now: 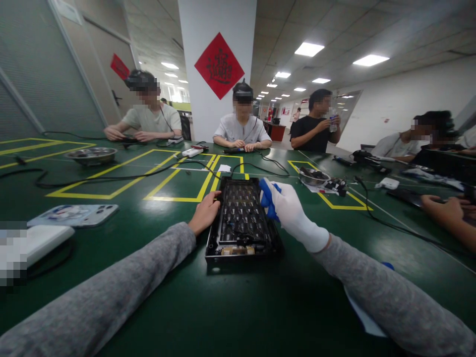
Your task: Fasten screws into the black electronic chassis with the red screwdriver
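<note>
A black rectangular case [243, 213] lies lengthwise before me on the green table. Inside it are rows of shiny shapes, dark wires and a small light-brown strip at the near end. My left hand [207, 210], bare below a grey sleeve, has its fingers closed at the case's left edge. On the opposite side, my right hand [288, 208] wears a white glove with blue finger and palm areas. Its fingers are curled against the case's right edge near the far corner. The undersides of its fingers are hidden.
A phone [74, 215] and a white device [40, 248] lie left. Metal bowls [92, 155] [314, 177] stand farther off, the right one holding dark parts. Black cables [148, 173] cross yellow-taped outlines. A pale sheet [366, 312] lies under my right forearm. Several people sit around.
</note>
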The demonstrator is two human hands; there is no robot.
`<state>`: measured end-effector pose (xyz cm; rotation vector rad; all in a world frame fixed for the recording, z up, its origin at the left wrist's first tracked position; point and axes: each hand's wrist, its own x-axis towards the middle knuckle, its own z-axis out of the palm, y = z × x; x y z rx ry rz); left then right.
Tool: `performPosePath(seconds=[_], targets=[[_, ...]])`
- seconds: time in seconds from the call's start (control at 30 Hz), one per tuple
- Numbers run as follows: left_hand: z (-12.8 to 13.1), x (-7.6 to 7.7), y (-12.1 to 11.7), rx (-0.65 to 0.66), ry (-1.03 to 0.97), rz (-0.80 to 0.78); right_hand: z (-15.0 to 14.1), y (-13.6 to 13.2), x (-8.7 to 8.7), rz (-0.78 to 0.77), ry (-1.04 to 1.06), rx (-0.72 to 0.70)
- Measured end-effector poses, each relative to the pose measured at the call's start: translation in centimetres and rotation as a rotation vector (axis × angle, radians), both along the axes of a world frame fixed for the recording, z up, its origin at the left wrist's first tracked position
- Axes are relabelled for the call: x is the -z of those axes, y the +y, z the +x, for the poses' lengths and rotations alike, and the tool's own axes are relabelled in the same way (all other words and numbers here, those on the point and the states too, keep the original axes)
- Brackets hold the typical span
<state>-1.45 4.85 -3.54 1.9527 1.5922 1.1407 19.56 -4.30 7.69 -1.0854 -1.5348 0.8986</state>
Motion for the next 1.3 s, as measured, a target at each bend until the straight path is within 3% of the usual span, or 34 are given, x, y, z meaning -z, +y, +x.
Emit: performPosePath(seconds=[0.1, 0.17, 0.23, 0.3, 0.37, 0.4, 0.5, 0.63, 0.77, 0.93, 1.03, 1.1, 1.3], targets=[[0.0, -0.1, -0.1, -0.001, -0.006, 0.001, -0.2, -0.3, -0.8, -0.04, -0.029, -0.098], [0.0, 0.0, 0.0, -0.005, -0.008, 0.009, 0.1, 0.4, -1.0, -0.045, -0.179, -0.139], [0.0, 0.1, 0.1, -0.007, -0.009, 0.014, 1.1, 2.0, -0.8, 0.027, -0.44, -0.084], [0.0, 0.1, 0.1, -0.01, -0.01, 0.013, 2.5, 4.4, -0.2, 0.147, -0.75, 0.121], [0.0, 0.2, 0.0, -0.015, -0.013, 0.012, 3.9, 6.9, 0.6, 0.025, -0.985, 0.27], [0.1, 0.1, -0.1, -0.02, -0.015, 0.012, 4.5, 8.0, 1.1, -0.096, -1.059, 0.283], [0.2, 0.0, -0.3, -0.028, -0.02, 0.011, 5.6, 10.1, 2.4, -0.232, -1.076, 0.25], [0.2, -0.3, -0.4, -0.024, -0.023, -0.001, 5.8, 10.7, 3.2, -0.351, -1.018, 0.196], [0.2, -0.2, -0.4, -0.026, -0.031, 0.015, 6.3, 11.0, 2.6, -0.405, -0.891, 0.227], [0.5, 0.1, 0.0, -0.022, -0.06, 0.003, 7.0, 12.0, -0.3, -0.33, -0.459, 0.291], [0.8, 0.0, 0.3, -0.02, -0.067, 0.001, 5.5, 11.5, -1.1, -0.264, -0.122, 0.266], [1.0, -0.2, 0.2, -0.023, -0.074, 0.002, 3.7, 10.2, -0.3, -0.237, 0.071, 0.2], [1.2, -1.1, -1.8, 0.05, -0.087, 0.057, 0.2, 6.5, 5.1, -0.202, 0.399, 0.078]])
